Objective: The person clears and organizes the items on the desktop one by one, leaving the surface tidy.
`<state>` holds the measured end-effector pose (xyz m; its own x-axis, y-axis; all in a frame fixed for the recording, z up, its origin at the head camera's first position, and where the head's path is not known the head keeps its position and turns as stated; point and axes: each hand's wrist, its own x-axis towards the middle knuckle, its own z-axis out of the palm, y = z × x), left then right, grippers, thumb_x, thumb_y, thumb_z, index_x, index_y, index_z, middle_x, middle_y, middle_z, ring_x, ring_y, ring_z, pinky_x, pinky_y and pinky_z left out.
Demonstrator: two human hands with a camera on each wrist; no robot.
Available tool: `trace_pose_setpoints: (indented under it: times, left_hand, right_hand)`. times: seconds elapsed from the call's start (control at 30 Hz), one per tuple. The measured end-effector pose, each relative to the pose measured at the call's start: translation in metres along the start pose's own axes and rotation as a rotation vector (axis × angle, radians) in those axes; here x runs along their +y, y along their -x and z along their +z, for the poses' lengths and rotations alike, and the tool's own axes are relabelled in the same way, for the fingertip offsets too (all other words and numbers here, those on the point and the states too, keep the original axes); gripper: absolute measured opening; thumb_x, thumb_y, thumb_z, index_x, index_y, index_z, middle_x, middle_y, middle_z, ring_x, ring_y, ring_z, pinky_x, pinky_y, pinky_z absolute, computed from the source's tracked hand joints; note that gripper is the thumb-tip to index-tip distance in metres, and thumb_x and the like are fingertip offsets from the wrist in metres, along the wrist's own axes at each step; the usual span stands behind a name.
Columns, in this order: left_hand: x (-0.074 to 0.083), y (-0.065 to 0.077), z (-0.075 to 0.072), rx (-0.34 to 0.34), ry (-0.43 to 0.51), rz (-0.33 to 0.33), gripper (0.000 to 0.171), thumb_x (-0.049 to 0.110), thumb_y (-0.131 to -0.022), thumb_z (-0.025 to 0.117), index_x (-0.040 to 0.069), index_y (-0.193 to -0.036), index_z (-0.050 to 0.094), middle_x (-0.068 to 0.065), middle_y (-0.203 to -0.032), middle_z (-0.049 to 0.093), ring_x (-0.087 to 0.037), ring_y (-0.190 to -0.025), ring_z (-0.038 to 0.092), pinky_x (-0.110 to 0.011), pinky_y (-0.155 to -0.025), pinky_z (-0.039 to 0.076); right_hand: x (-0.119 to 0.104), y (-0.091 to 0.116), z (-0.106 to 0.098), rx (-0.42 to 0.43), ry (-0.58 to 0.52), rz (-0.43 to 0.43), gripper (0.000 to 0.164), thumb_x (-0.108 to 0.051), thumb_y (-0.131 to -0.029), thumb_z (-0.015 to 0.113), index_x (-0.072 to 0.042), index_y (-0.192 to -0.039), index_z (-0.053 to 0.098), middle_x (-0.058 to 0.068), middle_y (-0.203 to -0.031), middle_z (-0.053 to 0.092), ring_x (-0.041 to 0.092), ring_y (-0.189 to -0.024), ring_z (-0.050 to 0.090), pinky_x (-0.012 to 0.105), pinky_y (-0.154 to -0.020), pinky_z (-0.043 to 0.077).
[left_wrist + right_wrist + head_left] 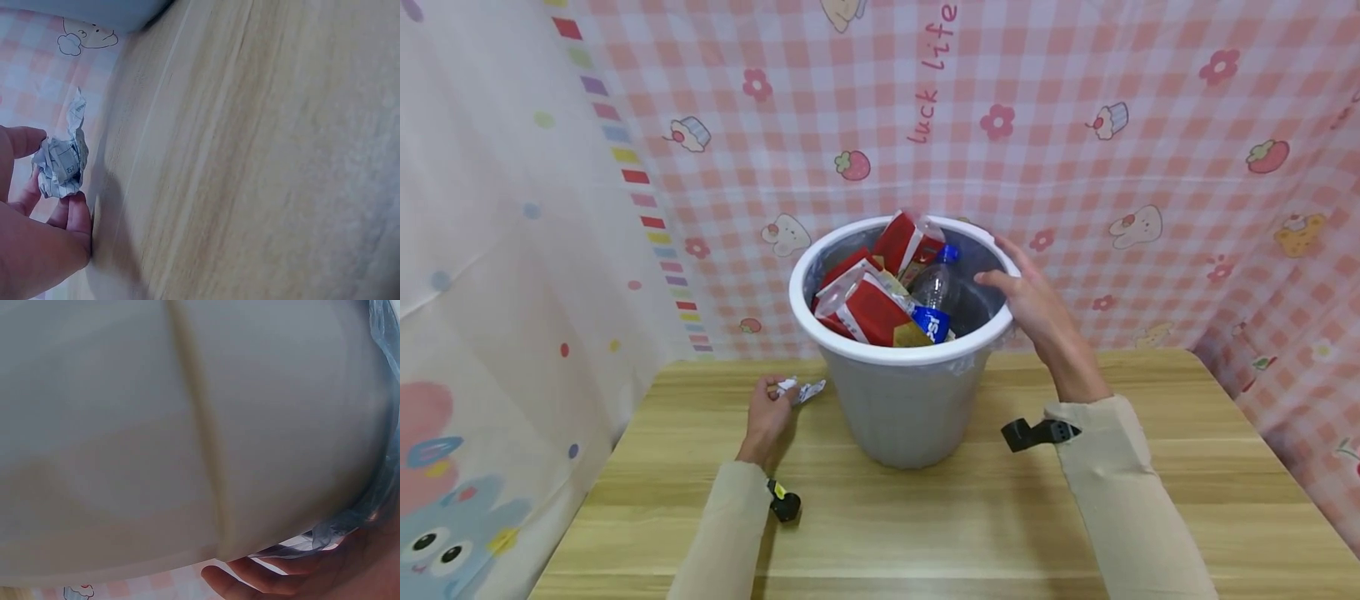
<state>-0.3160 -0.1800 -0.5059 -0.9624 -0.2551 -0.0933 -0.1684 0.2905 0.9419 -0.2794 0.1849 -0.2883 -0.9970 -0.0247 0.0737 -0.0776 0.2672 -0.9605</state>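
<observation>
A grey trash bin (pixel 904 408) with a white rim and a clear plastic liner stands upright on the table. My left hand (pixel 767 417) is low on the bin's left side, pinching a crumpled piece of printed paper (pixel 61 164) between thumb and fingers, close over the tabletop. My right hand (pixel 1037 304) grips the bin's rim on the right, with the thumb over the inside and the other fingers outside. In the right wrist view, fingertips (pixel 219 578) show beside the bin wall and the bunched liner (pixel 340 530).
Inside the bin lie red and white packages (pixel 871 310), a clear bottle (pixel 934 287) with a blue cap, and a blue Pepsi label (pixel 931 323). The wooden table (pixel 917 533) ends at a pink checked cloth (pixel 1045 183) behind; a white patterned cloth (pixel 512 250) hangs at left.
</observation>
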Motion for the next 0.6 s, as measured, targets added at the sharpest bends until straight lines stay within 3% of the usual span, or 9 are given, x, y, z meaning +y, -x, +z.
trace_pose_setpoints:
  times: [0.6]
  left_hand:
    - [0.0032,0.0099,-0.0028,0.031,0.052,-0.019,0.034,0.017,-0.097,0.059,0.002,-0.126,0.048,-0.008,-0.097,0.051,-0.012,-0.078,0.047,-0.023,-0.068,0.039]
  right_hand:
    - [-0.0007,-0.0002,-0.0002,-0.004,0.002,0.013,0.075,-0.026,-0.096,0.055,-0.024,-0.160,0.015,0.016,-0.154,0.037,0.036,-0.122,0.055,0.026,-0.084,0.051]
